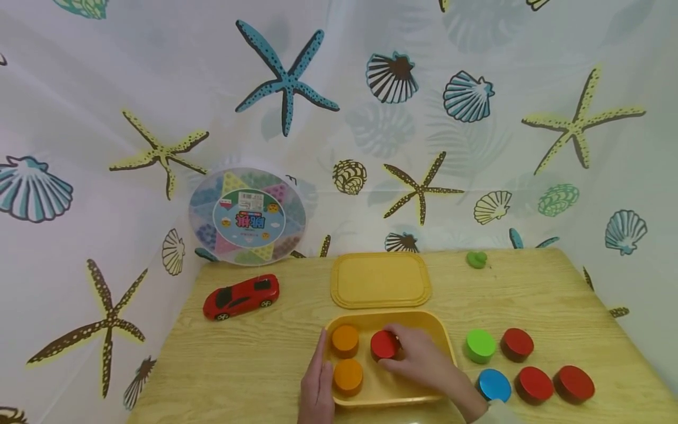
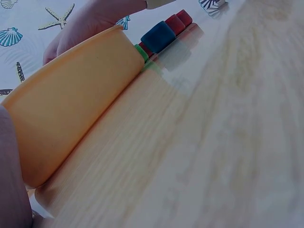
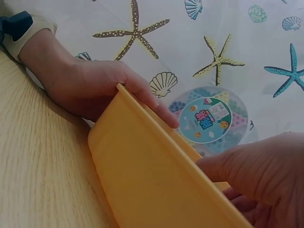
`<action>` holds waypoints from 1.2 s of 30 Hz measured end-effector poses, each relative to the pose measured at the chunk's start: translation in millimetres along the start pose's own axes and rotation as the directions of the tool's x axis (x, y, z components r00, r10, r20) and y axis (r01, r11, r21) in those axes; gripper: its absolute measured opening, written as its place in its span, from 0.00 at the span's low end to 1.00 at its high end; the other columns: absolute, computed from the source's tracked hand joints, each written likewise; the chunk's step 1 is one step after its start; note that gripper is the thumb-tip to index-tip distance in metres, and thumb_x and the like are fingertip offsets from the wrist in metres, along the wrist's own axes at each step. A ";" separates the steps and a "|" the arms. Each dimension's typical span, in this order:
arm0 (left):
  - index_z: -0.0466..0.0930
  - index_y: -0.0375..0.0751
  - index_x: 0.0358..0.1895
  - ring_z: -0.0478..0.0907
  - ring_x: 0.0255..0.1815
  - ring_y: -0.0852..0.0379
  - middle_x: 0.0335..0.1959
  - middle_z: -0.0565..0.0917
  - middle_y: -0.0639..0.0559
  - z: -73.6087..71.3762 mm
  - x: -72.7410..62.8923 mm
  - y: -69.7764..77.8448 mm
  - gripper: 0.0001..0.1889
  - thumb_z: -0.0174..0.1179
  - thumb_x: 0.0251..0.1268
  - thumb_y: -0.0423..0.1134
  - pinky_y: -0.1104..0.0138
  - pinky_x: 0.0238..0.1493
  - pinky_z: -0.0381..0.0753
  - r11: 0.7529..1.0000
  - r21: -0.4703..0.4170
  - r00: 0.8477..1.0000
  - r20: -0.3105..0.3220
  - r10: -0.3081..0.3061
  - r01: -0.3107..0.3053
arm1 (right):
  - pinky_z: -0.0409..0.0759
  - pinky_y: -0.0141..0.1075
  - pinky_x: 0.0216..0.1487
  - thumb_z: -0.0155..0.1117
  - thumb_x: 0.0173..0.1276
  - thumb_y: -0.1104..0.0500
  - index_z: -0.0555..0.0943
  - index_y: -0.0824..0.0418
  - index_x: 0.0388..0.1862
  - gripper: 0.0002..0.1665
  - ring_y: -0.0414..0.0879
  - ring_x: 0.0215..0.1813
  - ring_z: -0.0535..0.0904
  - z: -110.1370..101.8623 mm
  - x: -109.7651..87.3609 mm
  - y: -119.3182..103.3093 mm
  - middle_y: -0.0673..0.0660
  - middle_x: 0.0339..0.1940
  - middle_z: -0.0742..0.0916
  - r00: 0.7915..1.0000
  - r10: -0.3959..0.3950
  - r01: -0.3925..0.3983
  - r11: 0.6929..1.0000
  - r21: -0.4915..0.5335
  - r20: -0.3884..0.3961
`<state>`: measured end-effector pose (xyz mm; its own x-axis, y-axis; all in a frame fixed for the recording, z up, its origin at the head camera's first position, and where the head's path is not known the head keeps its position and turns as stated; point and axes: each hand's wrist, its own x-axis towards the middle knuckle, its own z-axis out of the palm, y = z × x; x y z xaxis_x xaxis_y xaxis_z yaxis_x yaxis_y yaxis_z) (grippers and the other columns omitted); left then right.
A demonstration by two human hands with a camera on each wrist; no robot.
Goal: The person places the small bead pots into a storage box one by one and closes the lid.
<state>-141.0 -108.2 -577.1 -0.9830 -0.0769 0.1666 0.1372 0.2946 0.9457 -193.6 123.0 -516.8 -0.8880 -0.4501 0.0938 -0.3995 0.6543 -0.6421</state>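
Note:
A yellow plastic box [image 1: 402, 400] stands on the table with two orange round blocks [image 1: 345, 341] at its left end. Inside it, my right hand [image 1: 421, 359] grips a red round block [image 1: 384, 345] between thumb and fingers, beside the orange ones. My left hand [image 1: 316, 391] rests along the box's left wall with fingers extended; the right wrist view shows this left hand [image 3: 104, 88] against the end of the box. The block itself is hidden in both wrist views.
Right of the box lie a green block [image 1: 481, 345], a blue block [image 1: 494, 386] and three red blocks [image 1: 534, 385]. Behind it are a yellow lid [image 1: 381, 280], a red toy car [image 1: 241, 297], a small green object [image 1: 477, 259] and an oval bead case [image 1: 248, 216] against the curtain.

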 end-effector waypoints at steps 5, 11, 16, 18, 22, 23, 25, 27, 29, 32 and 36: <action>0.56 0.43 0.84 0.55 0.82 0.60 0.83 0.60 0.55 -1.1 -0.9 -0.3 0.27 0.42 0.87 0.37 0.84 0.75 0.49 1.000 0.001 1.000 -0.001 -0.010 0.010 | 0.83 0.37 0.46 0.77 0.67 0.49 0.78 0.64 0.63 0.32 0.41 0.42 0.79 7.0 7.8 -2.3 0.51 0.45 0.87 0.999 0.008 -0.007 1.000 -0.017 0.039; 0.56 0.43 0.84 0.55 0.82 0.61 0.83 0.60 0.54 -2.6 -0.8 -0.8 0.27 0.42 0.87 0.36 0.84 0.75 0.49 1.000 -0.013 1.000 0.005 -0.013 0.013 | 0.83 0.41 0.48 0.77 0.67 0.50 0.77 0.65 0.63 0.33 0.45 0.44 0.80 14.2 13.6 -3.6 0.55 0.48 0.87 1.000 0.007 -0.006 0.999 -0.048 0.023; 0.56 0.43 0.84 0.54 0.82 0.63 0.83 0.60 0.54 -2.9 -1.1 -1.8 0.27 0.42 0.87 0.36 0.84 0.75 0.49 1.000 -0.021 1.000 0.010 -0.006 0.006 | 0.84 0.43 0.48 0.80 0.63 0.52 0.79 0.66 0.61 0.33 0.47 0.44 0.82 20.3 16.3 -0.6 0.56 0.46 0.88 1.000 0.019 -0.020 0.998 -0.061 -0.022; 0.56 0.41 0.84 0.54 0.82 0.64 0.83 0.61 0.53 -3.4 -1.2 -2.4 0.27 0.42 0.87 0.36 0.84 0.75 0.49 1.000 -0.022 1.000 0.009 0.004 -0.003 | 0.84 0.42 0.47 0.81 0.62 0.53 0.79 0.67 0.60 0.33 0.47 0.43 0.82 21.5 16.9 0.0 0.56 0.45 0.88 0.999 0.025 -0.026 0.998 -0.054 -0.035; 0.56 0.40 0.84 0.55 0.81 0.68 0.83 0.61 0.52 -4.1 -1.5 -3.9 0.27 0.42 0.87 0.35 0.84 0.75 0.50 0.999 -0.026 1.000 0.002 0.019 -0.019 | 0.85 0.40 0.44 0.82 0.59 0.58 0.80 0.69 0.58 0.31 0.47 0.42 0.83 22.8 17.7 0.6 0.58 0.43 0.89 0.998 0.021 -0.022 1.000 -0.006 -0.061; 0.57 0.39 0.83 0.55 0.81 0.69 0.83 0.62 0.51 -4.1 -1.5 -4.5 0.27 0.42 0.87 0.34 0.84 0.75 0.50 0.999 -0.027 1.000 -0.004 0.029 -0.029 | 0.86 0.40 0.44 0.81 0.59 0.59 0.80 0.70 0.57 0.31 0.48 0.42 0.85 22.9 17.8 1.1 0.59 0.44 0.89 0.998 0.018 -0.017 1.000 0.013 -0.064; 0.57 0.39 0.83 0.55 0.80 0.70 0.83 0.62 0.50 -3.7 -1.4 -5.8 0.27 0.42 0.86 0.34 0.83 0.75 0.51 0.998 -0.029 0.999 -0.015 0.046 -0.047 | 0.87 0.38 0.44 0.80 0.60 0.61 0.80 0.70 0.58 0.30 0.49 0.43 0.87 22.3 17.4 1.8 0.62 0.46 0.89 0.998 0.013 -0.009 0.998 0.059 -0.067; 0.57 0.38 0.83 0.55 0.80 0.70 0.83 0.62 0.49 -2.9 -1.0 -7.1 0.27 0.42 0.86 0.33 0.83 0.76 0.51 0.997 -0.033 0.998 -0.020 0.066 -0.066 | 0.89 0.38 0.44 0.79 0.61 0.63 0.80 0.70 0.59 0.28 0.51 0.44 0.89 20.6 15.5 2.6 0.64 0.49 0.89 0.998 0.013 -0.006 0.994 0.110 -0.068; 0.57 0.38 0.83 0.54 0.81 0.70 0.83 0.61 0.48 -1.9 -0.8 -8.1 0.27 0.42 0.86 0.32 0.82 0.77 0.50 0.996 -0.034 0.997 -0.022 0.080 -0.081 | 0.90 0.40 0.46 0.76 0.64 0.64 0.80 0.70 0.59 0.26 0.53 0.46 0.90 16.9 11.9 2.6 0.65 0.51 0.89 0.997 0.018 -0.007 0.989 0.149 -0.072; 0.56 0.38 0.83 0.54 0.81 0.71 0.83 0.61 0.48 -0.5 -0.5 -8.5 0.27 0.41 0.86 0.33 0.82 0.77 0.50 0.995 -0.039 0.996 -0.018 0.088 -0.089 | 0.90 0.46 0.50 0.73 0.68 0.63 0.81 0.71 0.59 0.23 0.56 0.48 0.88 8.7 3.4 2.6 0.65 0.52 0.89 0.996 0.007 0.010 0.983 0.182 -0.091; 0.56 0.37 0.83 0.54 0.80 0.72 0.83 0.61 0.48 -0.2 -0.2 -8.3 0.27 0.41 0.86 0.33 0.82 0.76 0.50 0.995 -0.039 0.996 -0.018 0.088 -0.088 | 0.87 0.51 0.55 0.71 0.71 0.62 0.82 0.69 0.60 0.21 0.58 0.53 0.86 -4.1 -11.7 4.9 0.64 0.54 0.89 0.988 -0.040 0.065 0.985 0.163 -0.152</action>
<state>-141.9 -110.8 -584.9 -0.9649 -0.0675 0.2538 0.2282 0.2626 0.9375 -186.0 134.0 -517.9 -0.8957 -0.3784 0.2335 -0.4136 0.5163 -0.7499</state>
